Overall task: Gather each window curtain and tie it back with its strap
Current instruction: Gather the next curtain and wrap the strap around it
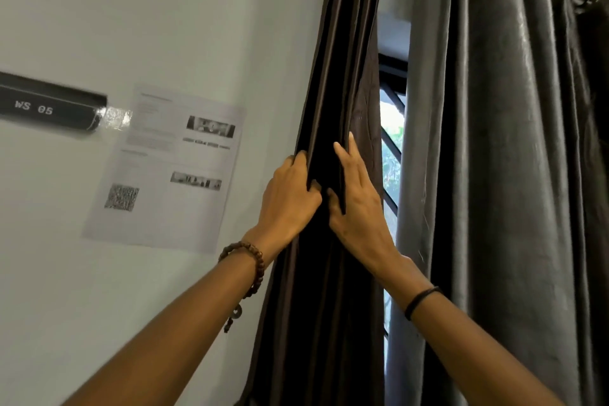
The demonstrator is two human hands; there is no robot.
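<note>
two hands meet on the dark brown curtain [339, 76], thumbs almost touching. the left hand [290, 194] has its fingers curled round a bunch of folds at the curtain's left edge and grips them. the right hand [357, 204] lies just beside it with fingers straight and pointing up, pressed flat on the cloth, one pleat lapping over it near the thumb. the curtain hangs gathered into a narrow column, its left edge close against the white wall [164, 26]. on its right a slim gap shows the window [390, 142], with black bars and green leaves beyond. past the gap the grey curtain [494, 142] hangs in wide folds, apart from the dark one. a bead bracelet [253, 260] rings the left wrist and a black band [420, 300] the right. on the wall are a printed sheet [171, 168] and a black strip [49, 105] marked "ws 05".
</note>
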